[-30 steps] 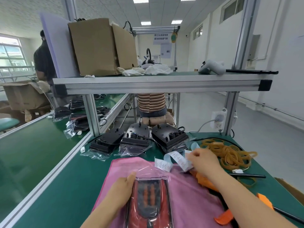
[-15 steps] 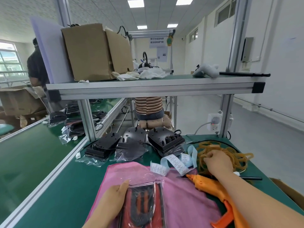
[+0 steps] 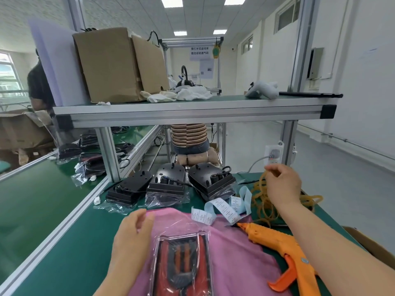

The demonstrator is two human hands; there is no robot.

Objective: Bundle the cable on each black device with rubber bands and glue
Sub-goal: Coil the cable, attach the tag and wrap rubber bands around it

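A black and red device in a clear plastic bag [image 3: 182,261] lies on a pink cloth [image 3: 235,253] in front of me. My left hand [image 3: 132,238] rests on the cloth at the bag's left edge, fingers relaxed. Lifted above the pile of tan rubber bands [image 3: 265,201], my right hand [image 3: 282,184] pinches a rubber band [image 3: 261,178]. An orange glue gun [image 3: 282,251] lies on the cloth's right side, under my right forearm. Three black devices [image 3: 166,182] with cables sit on bags behind the cloth.
A strip of white and blue labels [image 3: 224,208] curls between the cloth and the devices. An aluminium shelf [image 3: 192,112] spans overhead with cardboard boxes [image 3: 115,65] and rags. A socket [image 3: 272,154] hangs on the right post. More bagged devices [image 3: 89,159] lie at left.
My right hand rose from the rubber band pile, pulling a band up with it. My left hand shifted slightly up along the bag's left edge. The view tilted down a little.
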